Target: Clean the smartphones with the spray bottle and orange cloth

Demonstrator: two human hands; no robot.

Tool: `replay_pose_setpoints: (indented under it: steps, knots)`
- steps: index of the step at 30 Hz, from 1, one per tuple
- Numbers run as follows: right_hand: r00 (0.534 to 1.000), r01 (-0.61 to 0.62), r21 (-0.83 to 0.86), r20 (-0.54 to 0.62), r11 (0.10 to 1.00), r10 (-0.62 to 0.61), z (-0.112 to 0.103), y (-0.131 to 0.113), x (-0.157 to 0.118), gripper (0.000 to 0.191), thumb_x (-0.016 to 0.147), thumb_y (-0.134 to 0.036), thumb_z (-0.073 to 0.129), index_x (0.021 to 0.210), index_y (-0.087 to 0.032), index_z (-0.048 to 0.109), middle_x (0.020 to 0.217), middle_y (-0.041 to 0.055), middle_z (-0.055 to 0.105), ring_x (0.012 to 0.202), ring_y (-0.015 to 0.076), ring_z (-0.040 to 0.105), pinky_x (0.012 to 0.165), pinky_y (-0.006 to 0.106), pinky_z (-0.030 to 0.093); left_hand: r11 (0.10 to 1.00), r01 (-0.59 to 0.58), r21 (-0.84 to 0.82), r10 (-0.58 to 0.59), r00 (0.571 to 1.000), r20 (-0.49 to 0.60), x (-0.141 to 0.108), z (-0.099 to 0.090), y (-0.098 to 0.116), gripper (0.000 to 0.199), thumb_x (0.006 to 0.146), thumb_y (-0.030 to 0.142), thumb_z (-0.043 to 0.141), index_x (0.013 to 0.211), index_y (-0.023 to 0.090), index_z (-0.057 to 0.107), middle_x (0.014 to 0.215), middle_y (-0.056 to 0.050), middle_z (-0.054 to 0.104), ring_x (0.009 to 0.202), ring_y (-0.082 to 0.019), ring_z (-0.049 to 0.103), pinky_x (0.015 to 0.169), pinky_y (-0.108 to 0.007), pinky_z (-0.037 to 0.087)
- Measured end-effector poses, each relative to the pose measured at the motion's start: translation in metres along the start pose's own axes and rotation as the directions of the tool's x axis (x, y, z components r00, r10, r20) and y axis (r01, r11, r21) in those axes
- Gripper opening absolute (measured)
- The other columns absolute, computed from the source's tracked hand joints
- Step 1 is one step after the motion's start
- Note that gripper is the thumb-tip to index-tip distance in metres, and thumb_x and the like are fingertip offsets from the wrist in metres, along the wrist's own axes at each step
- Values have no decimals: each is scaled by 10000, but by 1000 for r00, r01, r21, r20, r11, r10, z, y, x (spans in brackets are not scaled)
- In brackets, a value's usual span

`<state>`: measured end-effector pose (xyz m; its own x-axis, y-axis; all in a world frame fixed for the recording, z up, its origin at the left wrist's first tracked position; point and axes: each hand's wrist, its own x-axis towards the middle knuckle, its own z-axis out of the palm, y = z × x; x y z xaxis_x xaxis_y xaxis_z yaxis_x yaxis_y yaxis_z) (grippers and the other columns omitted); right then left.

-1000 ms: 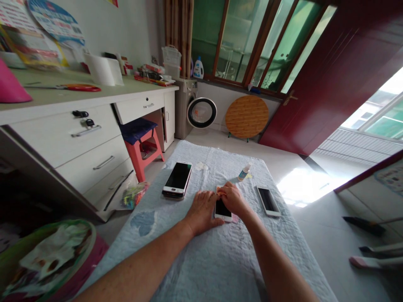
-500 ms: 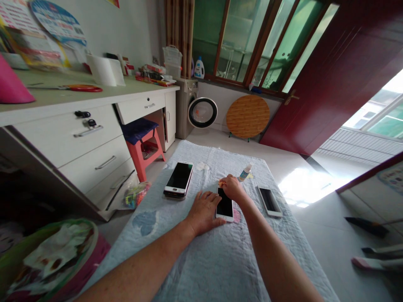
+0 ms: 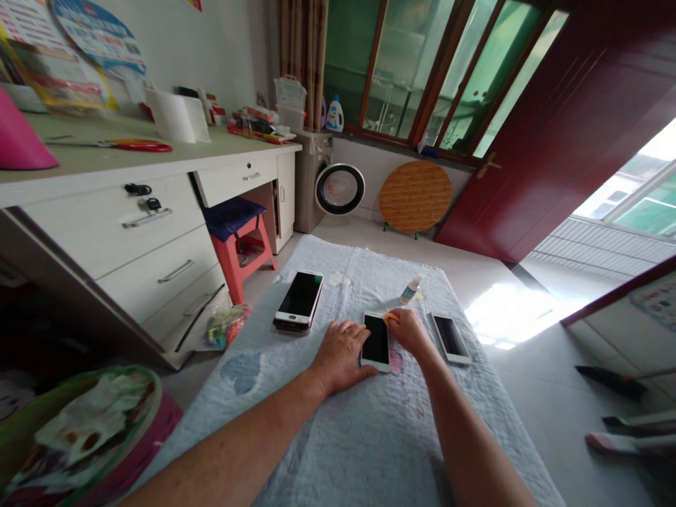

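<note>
A white phone with a dark screen [image 3: 376, 341] lies on the cloth-covered table [image 3: 338, 429]. Against its left edge rests my left hand [image 3: 342, 355], fingers spread, fingertips and thumb touching the phone. My right hand [image 3: 409, 331] is closed on a small orange cloth [image 3: 390, 319] at the phone's upper right edge. Just beyond that hand stands a small spray bottle [image 3: 410, 289]. To the right lies another white phone [image 3: 451, 339]. Farther left, a white-framed phone [image 3: 301, 295] rests on top of another device.
A desk [image 3: 148, 158] with scissors and a paper roll runs along the left. Beneath it is a red stool [image 3: 243, 257]. A waste bin [image 3: 151, 415] holding used tissues stands at the lower left. A washing machine [image 3: 309, 190] has its door open.
My right hand has moved right with the orange cloth, from the phone's top to its upper right edge, uncovering the top end. My left hand has stayed in place.
</note>
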<state>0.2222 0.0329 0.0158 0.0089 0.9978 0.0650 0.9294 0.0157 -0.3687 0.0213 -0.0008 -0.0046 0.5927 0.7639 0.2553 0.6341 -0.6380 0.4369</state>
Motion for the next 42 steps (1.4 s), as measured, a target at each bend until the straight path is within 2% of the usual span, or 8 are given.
replay_pose_setpoints:
  steps: [3,9,12,17,26,33,38,42]
  knots:
    - [1000,-22,26,17,999,21,-2,1,-9,266,810,-242,482,819,-141,728,722,68,680,682,148,569,611,242,317,1000,3,2,-3,1000,2,0,3,-2,686,725,669,623,1233,215,541,1288,-104,567,1212,-336,456,1059,-521,264]
    - [991,-8,44,131,999,2,-9,-1,-23,249,755,-229,481,691,-132,701,607,30,614,579,107,487,549,230,283,1000,0,-3,0,1000,-1,1,7,-5,686,715,651,649,1241,225,537,1318,-102,552,1234,-333,447,1070,-524,251]
    - [981,-31,103,192,994,11,-14,-4,-31,236,732,-225,480,648,-129,678,557,13,582,539,96,452,516,221,279,1000,-2,-5,2,1000,2,0,6,-4,680,720,639,653,1243,220,536,1315,-101,557,1233,-329,450,1073,-526,250]
    - [948,-102,193,315,976,37,-23,-7,-45,255,710,-203,443,633,-138,677,543,20,619,504,99,482,502,213,312,1000,18,-8,-18,1000,-1,0,5,-3,678,723,661,632,1237,228,543,1324,-106,554,1231,-334,455,1068,-533,255]
    - [914,-5,135,402,991,-50,-29,-4,-54,207,668,-205,499,664,-143,697,547,-3,579,517,93,449,485,213,283,1000,20,10,-20,1000,0,1,6,-4,679,697,619,678,1226,213,549,1318,-100,559,1219,-326,465,1061,-523,271]
    - [847,-2,171,524,985,-89,-34,1,-58,225,668,-215,522,750,-147,720,570,-19,569,524,91,466,491,200,319,1000,23,3,-23,1000,4,1,5,-4,664,709,612,668,1234,225,546,1321,-97,554,1224,-325,461,1063,-521,272]
    - [851,10,245,508,969,-137,-40,-4,-60,223,681,-208,543,811,-155,717,658,-9,628,578,102,521,529,200,356,1000,30,6,-30,999,-13,1,6,-5,668,714,616,667,1233,213,545,1315,-99,558,1223,-320,462,1066,-511,276]
    - [894,83,267,405,960,-190,-40,-14,-62,217,693,-189,565,855,-188,709,789,4,674,699,123,586,631,210,394,1000,25,-1,-25,1000,-8,1,4,-5,585,781,595,616,1222,215,556,1312,-89,562,1218,-301,468,1068,-493,281]
